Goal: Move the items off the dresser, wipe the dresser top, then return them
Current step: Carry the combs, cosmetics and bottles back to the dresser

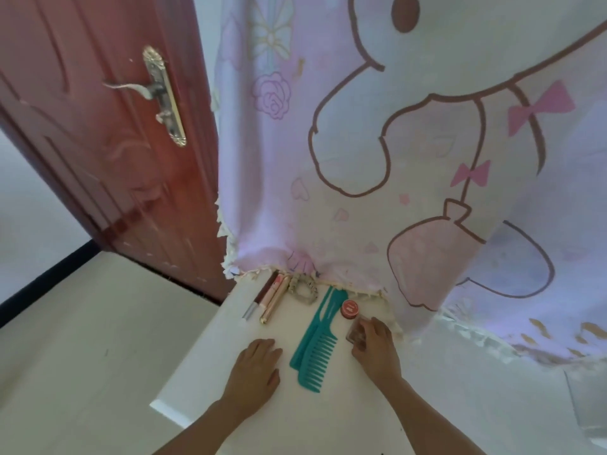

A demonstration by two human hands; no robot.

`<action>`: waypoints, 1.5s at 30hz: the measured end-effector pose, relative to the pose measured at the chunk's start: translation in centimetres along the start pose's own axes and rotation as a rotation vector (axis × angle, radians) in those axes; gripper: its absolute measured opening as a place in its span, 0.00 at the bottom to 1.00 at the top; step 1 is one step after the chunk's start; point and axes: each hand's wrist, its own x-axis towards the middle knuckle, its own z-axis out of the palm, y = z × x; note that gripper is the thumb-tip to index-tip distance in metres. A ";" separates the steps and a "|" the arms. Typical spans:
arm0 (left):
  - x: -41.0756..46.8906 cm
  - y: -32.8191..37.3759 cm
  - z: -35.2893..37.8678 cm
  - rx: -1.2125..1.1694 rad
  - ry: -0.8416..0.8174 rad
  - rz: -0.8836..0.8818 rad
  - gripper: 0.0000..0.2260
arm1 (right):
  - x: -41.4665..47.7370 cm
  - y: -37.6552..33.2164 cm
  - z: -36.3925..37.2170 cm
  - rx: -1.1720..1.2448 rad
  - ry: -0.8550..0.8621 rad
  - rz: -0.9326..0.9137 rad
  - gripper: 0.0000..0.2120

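Now the right hand [372, 346] curls its fingers [361, 330] around a small clear box [356, 334] on the tabletop [230, 336]. Left hand [258, 369] rests flat, fingers together. Combs [317, 339] lie between them; a red jar [349, 309] sits at 12 o'clock from the box, tubes [269, 298] and scrunchie [300, 290] at 10 under the curtain [361, 159].

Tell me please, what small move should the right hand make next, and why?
Probably lift the small clear square container off the white dresser top. The right hand already has its fingers curled on it, while the left hand rests flat. The two teal plastic combs, the round red jar and the slim cosmetic tubes still lie there, so clearing seems not finished.
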 end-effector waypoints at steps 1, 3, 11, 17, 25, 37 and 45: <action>-0.1 0.1 -0.1 0.024 0.040 0.012 0.17 | 0.0 0.0 -0.1 -0.031 -0.014 -0.011 0.26; -0.4 0.0 0.0 0.148 0.104 0.020 0.17 | -0.2 0.0 -0.3 -0.061 -0.012 -0.018 0.25; -2.5 0.1 -2.0 0.181 0.132 -0.103 0.13 | -2.9 -2.1 -0.6 -0.100 0.065 -0.294 0.20; -5.5 -0.3 -4.7 0.167 0.267 -0.254 0.16 | -5.0 -5.3 0.7 -0.139 0.109 -0.581 0.18; -12.5 -2.5 -9.0 0.180 0.466 -0.424 0.18 | -7.9 -13.6 2.1 -0.287 0.050 -0.789 0.22; -40.9 -12.9 -20.4 0.211 0.667 -0.989 0.26 | -22.9 -38.6 11.7 -0.344 0.058 -1.361 0.21; -63.1 -16.9 -26.8 0.282 0.857 -1.381 0.17 | -36.0 -53.7 16.8 -0.285 0.062 -1.633 0.22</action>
